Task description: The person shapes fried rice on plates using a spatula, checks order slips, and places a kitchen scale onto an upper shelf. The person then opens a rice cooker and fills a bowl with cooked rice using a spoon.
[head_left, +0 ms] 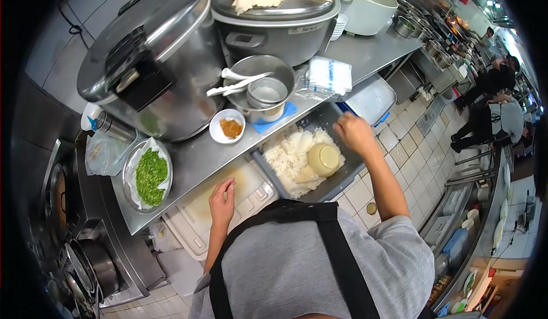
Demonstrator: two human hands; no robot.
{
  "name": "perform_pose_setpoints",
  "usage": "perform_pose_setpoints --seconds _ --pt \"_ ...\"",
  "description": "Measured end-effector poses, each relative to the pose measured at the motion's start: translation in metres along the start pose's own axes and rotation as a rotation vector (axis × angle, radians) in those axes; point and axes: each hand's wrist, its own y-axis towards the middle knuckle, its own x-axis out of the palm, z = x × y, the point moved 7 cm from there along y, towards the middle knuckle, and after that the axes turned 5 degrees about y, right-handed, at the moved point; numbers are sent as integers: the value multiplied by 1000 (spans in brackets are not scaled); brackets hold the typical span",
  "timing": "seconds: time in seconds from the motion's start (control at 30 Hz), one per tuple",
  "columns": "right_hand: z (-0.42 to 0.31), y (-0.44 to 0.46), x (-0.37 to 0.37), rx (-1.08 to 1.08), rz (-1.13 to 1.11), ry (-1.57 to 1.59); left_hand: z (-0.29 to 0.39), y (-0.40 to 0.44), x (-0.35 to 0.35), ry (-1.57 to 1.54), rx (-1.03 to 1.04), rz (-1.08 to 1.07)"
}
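Observation:
Below me a grey bin (270, 173) holds white rice (286, 154), with a pale yellowish bowl (323, 160) lying on the rice. Over the bin's right edge is my right hand (352, 132), its fingers curled; what they hold, if anything, is hidden. My left hand (221, 200) is above a whitish lid (245, 189) left of the bin, fingers loosely extended and nothing in it. On the steel counter a small white bowl (227, 126) has orange-brown paste in it. Behind it, a metal pot (288, 72) holds white-handled spoons and small metal bowls.
Two large cookers (188, 79) stand along the counter (191, 168). Chopped greens (151, 176) fill a paper-lined bowl at the left. A plastic pack (329, 75) lies near the counter edge, beside a lidded container (371, 99). People (505, 119) stand far right.

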Motion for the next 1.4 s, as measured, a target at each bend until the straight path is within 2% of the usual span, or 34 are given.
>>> perform_pose_setpoints --seconds 0.13,0.3,0.4,0.47,0.5,0.63,0.73,0.9,0.93,1.0,1.03,1.07,1.13,1.2,1.23,1.3,1.33,1.4 --pt "85 99 -23 -108 259 -20 12 -9 31 20 -86 60" --pt "204 259 -7 -70 481 -237 40 -39 55 224 -247 83" --pt "241 318 12 -9 479 -252 44 -70 65 263 -446 72" --pt "263 353 39 114 152 -170 46 -86 71 266 -531 96" --pt "273 362 52 178 -15 -136 46 -94 74 265 -571 103" --pt "269 370 46 33 65 -31 45 -95 95 207 -626 87" --pt "275 369 32 63 220 43 62 -73 105 221 -574 58" --pt "329 358 15 320 385 225 66 -51 123 149 -487 2" --pt "365 361 39 335 383 424 67 -47 130 52 -491 -37" --pt "359 309 23 337 366 602 61 -41 151 -232 -555 -110" --pt "317 263 0 443 430 997 59 -37 163 -424 -590 -145" --pt "313 243 -1 340 311 995 71 -27 171 -568 -596 -210" --pt "236 177 -34 156 258 1162 99 -5 180 -776 -578 -349" --pt "185 120 -41 78 162 920 118 10 186 -927 -556 -475" --pt "153 96 -38 -29 133 888 128 16 189 -1016 -541 -528" --pt "72 50 -35 -105 23 1003 150 35 180 -1319 -461 -437" --pt "46 30 -22 -132 -146 874 155 40 173 -1468 -415 -397" --pt "-29 2 -20 -466 -76 787 149 40 162 -1618 -407 -352"
